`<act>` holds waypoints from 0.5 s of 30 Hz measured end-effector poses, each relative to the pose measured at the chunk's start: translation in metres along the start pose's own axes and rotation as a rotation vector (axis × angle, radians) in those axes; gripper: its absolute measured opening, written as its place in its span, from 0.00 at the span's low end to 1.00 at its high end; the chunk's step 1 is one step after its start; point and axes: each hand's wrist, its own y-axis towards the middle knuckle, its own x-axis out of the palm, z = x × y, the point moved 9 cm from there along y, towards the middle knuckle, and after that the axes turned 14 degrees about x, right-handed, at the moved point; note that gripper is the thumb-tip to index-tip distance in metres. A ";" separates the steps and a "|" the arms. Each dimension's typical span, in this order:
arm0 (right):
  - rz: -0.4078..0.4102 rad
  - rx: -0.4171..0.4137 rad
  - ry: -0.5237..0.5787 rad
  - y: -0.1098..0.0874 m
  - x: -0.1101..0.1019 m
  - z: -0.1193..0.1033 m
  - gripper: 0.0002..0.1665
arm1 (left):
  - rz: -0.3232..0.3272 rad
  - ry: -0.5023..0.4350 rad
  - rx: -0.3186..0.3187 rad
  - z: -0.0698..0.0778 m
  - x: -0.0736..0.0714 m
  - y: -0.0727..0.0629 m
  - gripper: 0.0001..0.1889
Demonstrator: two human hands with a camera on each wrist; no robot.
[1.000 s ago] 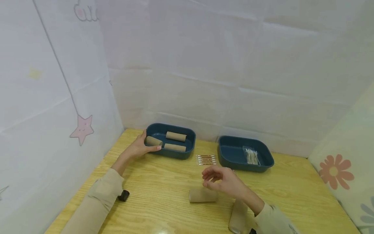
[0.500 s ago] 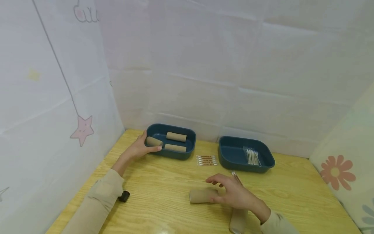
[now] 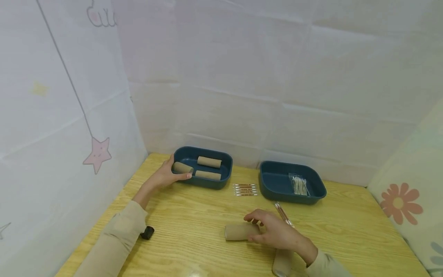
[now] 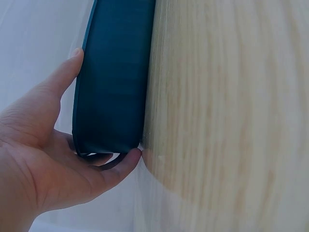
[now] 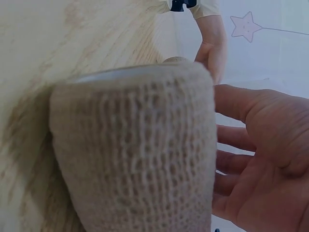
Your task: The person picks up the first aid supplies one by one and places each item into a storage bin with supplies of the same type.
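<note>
Up close, the right-wrist view brings out a woven, gauze-like surface on the foreground roll (image 5: 135, 154), where the head view shows only smooth beige cylinders. It also hides the right fingertips behind that roll; I cannot tell for certain which of the two tabletop rolls it is. The left-wrist view shows what the head view cannot: fingers curled round the outer end of the left tray (image 3: 211, 184).

The beige bandage roll (image 3: 237, 232) lies on the wooden table (image 3: 187, 231), its right end beneath the right hand (image 3: 277, 232), between thumb and bent fingers; whether they are clasping it, I cannot tell. The left hand (image 3: 166, 174) grips the tray's left end, thumb along the near side, well apart from that roll.

The beige bandage roll has its long axis running left to right, one end facing left. The second roll (image 3: 282, 263), partly under the right wrist, points roughly towards the viewer. Inside the tray, two rolls (image 3: 209, 162) lie nearly crosswise, while a slanted roll (image 3: 182, 167) sits at the left end.
</note>
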 end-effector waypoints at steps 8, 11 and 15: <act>-0.018 0.020 -0.016 0.003 0.007 0.001 0.26 | -0.012 0.011 -0.003 -0.002 0.002 0.000 0.72; -0.035 0.023 -0.018 0.004 0.010 0.001 0.26 | -0.009 0.005 -0.003 -0.003 0.002 0.000 0.72; -0.039 0.026 -0.028 0.006 0.014 0.001 0.28 | -0.004 -0.013 -0.004 -0.003 0.002 0.001 0.71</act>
